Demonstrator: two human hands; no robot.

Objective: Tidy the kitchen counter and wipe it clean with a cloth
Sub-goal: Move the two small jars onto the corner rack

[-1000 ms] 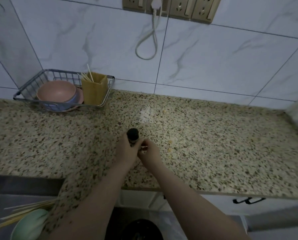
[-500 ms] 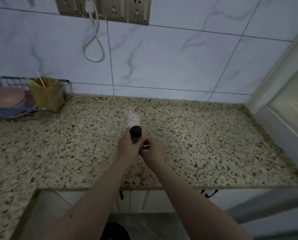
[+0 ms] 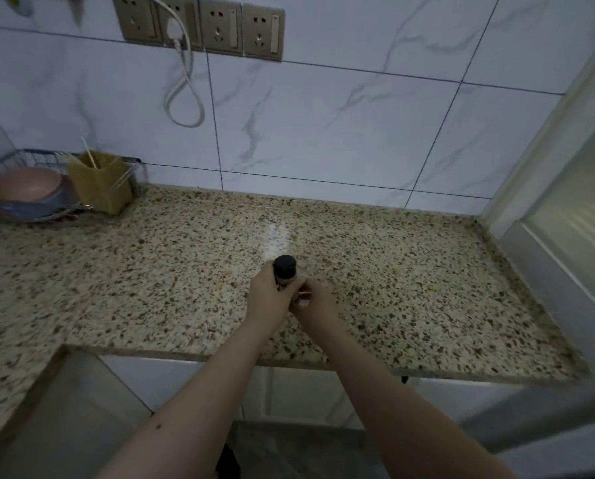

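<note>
1. One small bottle point(image 3: 285, 271) with a black cap stands upright near the middle of the speckled stone surface point(image 3: 151, 278), a little toward its front edge.
2. The left hand point(image 3: 267, 299) wraps the bottle's body just under the cap; its grip is closed round the bottle.
3. The right hand point(image 3: 311, 300) meets the left at the bottle's lower part, fingers curled in a narrow grip. It seems to pinch something small and pale there, perhaps a label or tab, but the view is too blurred to be sure.
4. Two bare forearms reach in from the bottom of the view, converging at the bottle.
5. A few pale yellowish crumbs lie scattered on the surface, to the right of the hands and near the left of them.
6. One wire rack point(image 3: 9, 160) sits at the far left against the wall. In it are stacked bowls, a pink bowl point(image 3: 23, 188) uppermost, and one yellow holder point(image 3: 99, 183) with thin sticks poking out.
7. On the marbled tile wall point(image 3: 323, 126) is a row of four sockets point(image 3: 199, 25); one white plug point(image 3: 174, 29) is in, and its cable hangs in a loop.
8. A pale door frame point(image 3: 548, 150) borders the surface on the right.
</note>
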